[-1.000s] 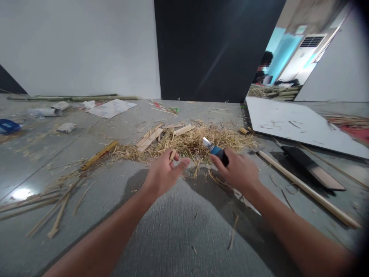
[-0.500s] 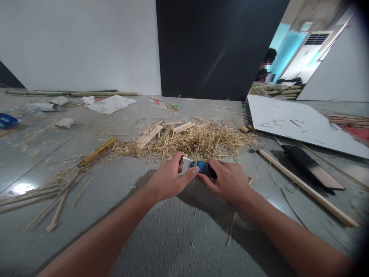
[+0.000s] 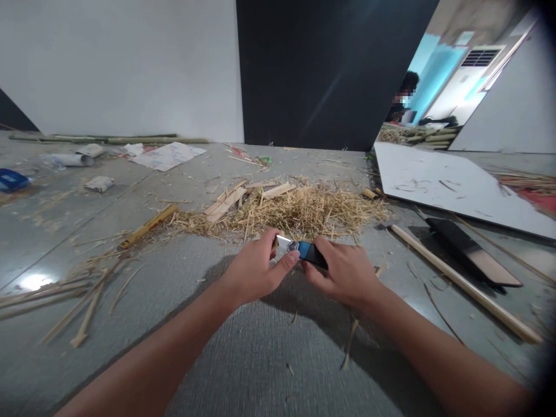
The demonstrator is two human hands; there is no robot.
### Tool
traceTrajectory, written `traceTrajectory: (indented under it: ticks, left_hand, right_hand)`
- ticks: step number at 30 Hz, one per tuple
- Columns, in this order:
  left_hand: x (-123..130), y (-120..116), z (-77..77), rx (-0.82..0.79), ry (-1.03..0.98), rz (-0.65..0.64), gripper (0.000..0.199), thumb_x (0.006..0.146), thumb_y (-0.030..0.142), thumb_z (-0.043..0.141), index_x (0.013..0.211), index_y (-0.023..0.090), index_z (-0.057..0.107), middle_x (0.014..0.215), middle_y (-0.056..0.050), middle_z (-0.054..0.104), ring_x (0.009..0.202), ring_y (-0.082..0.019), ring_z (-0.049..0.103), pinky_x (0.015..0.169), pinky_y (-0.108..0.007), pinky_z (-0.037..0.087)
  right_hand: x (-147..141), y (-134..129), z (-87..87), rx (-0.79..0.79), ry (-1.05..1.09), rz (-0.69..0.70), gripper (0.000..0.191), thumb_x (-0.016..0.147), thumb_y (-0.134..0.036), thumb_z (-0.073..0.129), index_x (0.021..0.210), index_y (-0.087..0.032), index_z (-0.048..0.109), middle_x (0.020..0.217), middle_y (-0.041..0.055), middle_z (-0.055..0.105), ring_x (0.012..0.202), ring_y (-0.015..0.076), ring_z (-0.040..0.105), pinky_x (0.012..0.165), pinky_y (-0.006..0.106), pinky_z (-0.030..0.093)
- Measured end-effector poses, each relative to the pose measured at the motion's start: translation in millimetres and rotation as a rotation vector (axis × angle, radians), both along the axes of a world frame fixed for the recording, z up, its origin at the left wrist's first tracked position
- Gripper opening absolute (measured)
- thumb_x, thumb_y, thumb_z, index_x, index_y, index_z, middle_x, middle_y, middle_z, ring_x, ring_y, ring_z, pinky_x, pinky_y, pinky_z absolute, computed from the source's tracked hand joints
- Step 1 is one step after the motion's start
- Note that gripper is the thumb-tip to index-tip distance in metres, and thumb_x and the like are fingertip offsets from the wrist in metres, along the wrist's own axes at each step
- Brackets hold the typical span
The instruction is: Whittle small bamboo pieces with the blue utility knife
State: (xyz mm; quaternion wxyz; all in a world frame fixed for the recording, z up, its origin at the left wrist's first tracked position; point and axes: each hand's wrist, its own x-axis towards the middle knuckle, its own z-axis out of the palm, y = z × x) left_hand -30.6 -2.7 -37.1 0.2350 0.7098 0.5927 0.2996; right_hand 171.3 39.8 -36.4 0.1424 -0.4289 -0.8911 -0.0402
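My right hand [image 3: 345,269] is closed round the black and blue handle of a utility knife [image 3: 315,253]. Its short silver blade points left, toward my left hand [image 3: 256,263]. The fingers of that hand pinch a small yellowish piece [image 3: 274,245], mostly hidden, that looks like bamboo. The left thumb presses at the front of the knife, by the blade. Both hands are held above the grey floor, just in front of a heap of straw-like shavings [image 3: 313,211].
Pale wood strips [image 3: 228,202] lie on the heap. A yellow bamboo stick [image 3: 150,226] and thin strips [image 3: 89,318] are at left. On the right lie a long-handled tool [image 3: 460,281], a black flat object [image 3: 473,252] and a white board [image 3: 452,179]. A person [image 3: 403,98] is far back.
The knife has turned slightly, so more of its blade shows. Both hands keep almost the same place and grip.
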Motion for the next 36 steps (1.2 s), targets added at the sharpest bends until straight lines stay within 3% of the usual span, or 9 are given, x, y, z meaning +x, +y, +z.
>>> traceTrajectory:
  ticks: [8,15,18,22,25,30,36]
  left_hand:
    - [1,1,2.4,0.042,0.124,0.061,0.054,0.091,0.064,0.037,0.114,0.019,0.051,0.069,-0.002,0.057,0.058,-0.017,0.05,0.053,-0.028,0.024]
    - [4,2,-1.6,0.07,0.222,0.181,0.061,0.087,0.071,0.036,0.117,0.02,0.053,0.084,-0.01,0.066,0.074,-0.026,0.061,0.056,-0.029,0.027]
    - [3,4,-2.9,0.078,0.219,0.193,0.056,0.089,0.069,0.035,0.11,0.02,0.053,0.075,-0.006,0.063,0.065,-0.023,0.058,0.055,-0.028,0.026]
    - [-8,9,0.5,0.141,0.126,0.241,0.042,0.095,0.059,0.032,0.086,0.021,0.05,0.062,0.001,0.053,0.055,-0.016,0.049,0.054,-0.027,0.025]
    - [-16,11,3.3,0.159,0.056,0.302,0.039,0.091,0.059,0.042,0.089,0.021,0.05,0.058,0.004,0.047,0.051,-0.014,0.045,0.055,-0.026,0.027]
    - [-16,12,-1.5,0.111,-0.175,0.195,0.038,0.09,0.051,0.047,0.11,0.02,0.052,0.069,0.002,0.05,0.059,-0.014,0.046,0.058,-0.026,0.034]
    - [-11,13,-10.7,-0.036,-0.593,0.058,0.031,0.094,0.042,0.041,0.11,0.019,0.053,0.072,0.002,0.045,0.053,-0.009,0.035,0.048,-0.023,0.028]
  right_hand:
    - [1,2,0.6,0.075,-0.034,-0.037,0.031,0.086,-0.047,0.043,0.088,-0.018,0.054,0.07,0.0049,0.067,0.056,0.0168,0.056,0.055,0.03,0.014]
    - [-4,-2,1.7,0.128,-0.085,-0.121,0.035,0.087,-0.052,0.041,0.089,-0.019,0.054,0.073,0.0051,0.067,0.058,0.0187,0.058,0.054,0.031,0.012]
    - [-5,-1,3.5,0.085,-0.091,-0.176,0.037,0.087,-0.055,0.04,0.09,-0.02,0.054,0.074,0.0056,0.067,0.06,0.0202,0.059,0.054,0.031,0.013]
    - [4,16,11.0,-0.056,-0.053,-0.444,0.045,0.091,-0.058,0.032,0.09,-0.02,0.055,0.072,0.0076,0.065,0.058,0.0212,0.057,0.052,0.03,0.018]
    - [11,26,15.0,-0.071,-0.02,-0.539,0.047,0.091,-0.059,0.03,0.087,-0.02,0.056,0.074,0.009,0.065,0.061,0.0218,0.057,0.051,0.03,0.018]
    - [5,17,8.3,-0.059,-0.033,-0.388,0.04,0.091,-0.056,0.035,0.09,-0.021,0.053,0.074,0.0072,0.066,0.059,0.0205,0.057,0.051,0.03,0.016]
    - [0,10,3.2,-0.077,-0.044,-0.271,0.037,0.09,-0.054,0.036,0.092,-0.021,0.052,0.077,0.0068,0.067,0.061,0.0197,0.057,0.051,0.029,0.016]
